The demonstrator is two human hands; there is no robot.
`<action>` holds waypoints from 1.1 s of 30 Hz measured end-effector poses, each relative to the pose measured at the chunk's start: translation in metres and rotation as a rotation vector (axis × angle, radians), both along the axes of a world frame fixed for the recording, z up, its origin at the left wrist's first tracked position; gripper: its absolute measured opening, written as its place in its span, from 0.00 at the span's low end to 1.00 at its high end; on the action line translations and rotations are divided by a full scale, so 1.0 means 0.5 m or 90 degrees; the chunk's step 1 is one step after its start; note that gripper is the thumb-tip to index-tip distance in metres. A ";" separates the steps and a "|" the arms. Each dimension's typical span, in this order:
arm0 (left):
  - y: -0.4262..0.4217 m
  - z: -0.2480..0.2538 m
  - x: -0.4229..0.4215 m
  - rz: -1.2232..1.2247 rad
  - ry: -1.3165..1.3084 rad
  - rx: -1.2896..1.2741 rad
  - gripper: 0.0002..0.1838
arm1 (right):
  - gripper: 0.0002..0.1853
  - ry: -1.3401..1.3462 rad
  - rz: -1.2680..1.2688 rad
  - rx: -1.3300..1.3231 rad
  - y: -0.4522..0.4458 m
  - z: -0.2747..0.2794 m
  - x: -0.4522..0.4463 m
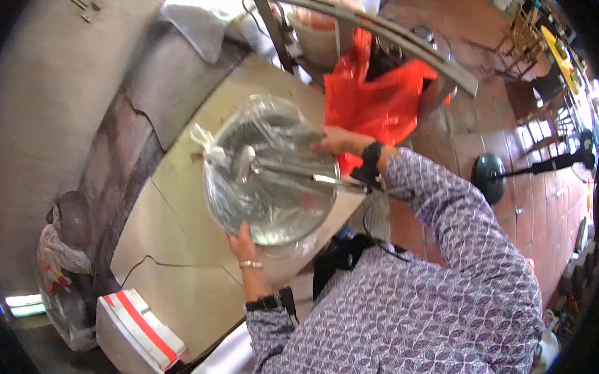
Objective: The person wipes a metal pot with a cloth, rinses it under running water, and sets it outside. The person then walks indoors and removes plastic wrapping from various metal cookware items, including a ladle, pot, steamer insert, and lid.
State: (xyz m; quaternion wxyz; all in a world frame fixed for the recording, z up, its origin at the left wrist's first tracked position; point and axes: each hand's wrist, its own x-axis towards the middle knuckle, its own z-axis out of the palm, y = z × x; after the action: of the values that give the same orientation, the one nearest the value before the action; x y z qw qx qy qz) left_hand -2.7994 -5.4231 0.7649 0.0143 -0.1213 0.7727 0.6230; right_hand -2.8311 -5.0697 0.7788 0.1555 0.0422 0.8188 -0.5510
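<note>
A wide round metal basin (pixel 271 216), wrapped in clear plastic, is held between my two hands over a pale tabletop. The plastic bag (pixel 213 152) is tied in a knot at the basin's far left rim. Across the basin lies a metal ladle (pixel 287 169), its handle reaching over the near rim; whether it is inside or on top of the plastic I cannot tell. My left hand (pixel 243 246) grips the lower rim, thumb on top, other fingers hidden beneath. On the opposite rim, my right hand (pixel 334 141) is closed, with its fingertips partly hidden.
A red plastic bag (pixel 378 100) hangs beside a metal frame (pixel 369 18) near my right hand. At the lower left stands a white box with a red stripe (pixel 141 331). A dark cable (pixel 167 263) crosses the tabletop (pixel 155 227). Stools (pixel 524 39) stand on the tiled floor.
</note>
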 end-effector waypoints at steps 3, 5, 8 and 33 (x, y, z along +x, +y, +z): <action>-0.007 -0.012 0.000 -0.011 -0.003 0.064 0.25 | 0.35 -0.047 -0.032 -0.003 0.011 -0.001 0.016; -0.009 0.011 0.002 -0.005 -0.016 0.048 0.25 | 0.39 -0.012 -0.043 -0.037 -0.001 -0.018 0.034; -0.017 0.018 0.009 0.001 -0.059 0.097 0.26 | 0.49 -0.006 -0.103 -0.089 -0.018 0.000 0.085; 0.064 0.206 0.242 -0.728 0.263 -0.538 0.34 | 0.49 -0.006 -0.411 -0.462 -0.178 0.035 0.345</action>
State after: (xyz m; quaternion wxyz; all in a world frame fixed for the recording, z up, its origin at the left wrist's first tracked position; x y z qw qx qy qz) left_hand -2.6784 -5.3911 0.8680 0.1427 0.4247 0.8761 0.1779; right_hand -2.6585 -5.1588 0.7961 -0.0151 0.2392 0.5185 -0.8208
